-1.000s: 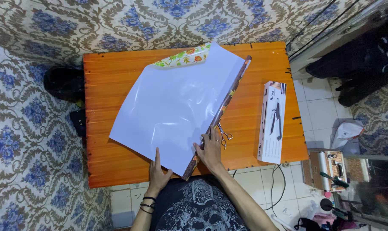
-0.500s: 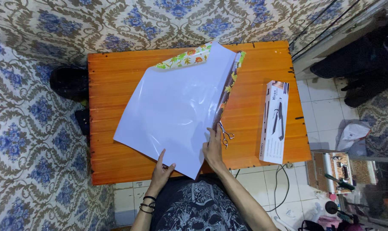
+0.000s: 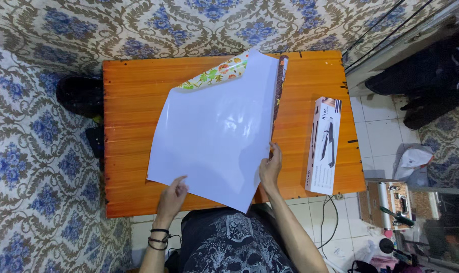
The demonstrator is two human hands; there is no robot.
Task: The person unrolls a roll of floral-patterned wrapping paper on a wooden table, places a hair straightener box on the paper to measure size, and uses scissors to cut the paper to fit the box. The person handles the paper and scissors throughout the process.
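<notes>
Since the earlier frames you have swung the big white sheet (image 3: 217, 126) round so it lies nearly upright across the orange worktop (image 3: 128, 126), and your right hand (image 3: 270, 169) has slid along the sheet's right edge, now covering the spot where the scissors lay; they are hidden.

Largest first: the worktop carries the sheet blank side up, its near corner hanging past the front edge over your lap. At the far end the flowered printed face (image 3: 217, 72) curls over, and the dark rolled edge (image 3: 279, 88) runs along the right side, so only a narrow strip is rolled and most of the sheet is spread flat. To the right, well apart from the paper, the long white box (image 3: 324, 146) lies untouched, not yet on the sheet.

Your right hand pinches the sheet's right edge. Your left hand (image 3: 172, 194) is loosely open, fingertips at the near left edge, holding nothing firmly.

Judging by this, laying out is nearly done; any wrapping or cutting is still ahead.
</notes>
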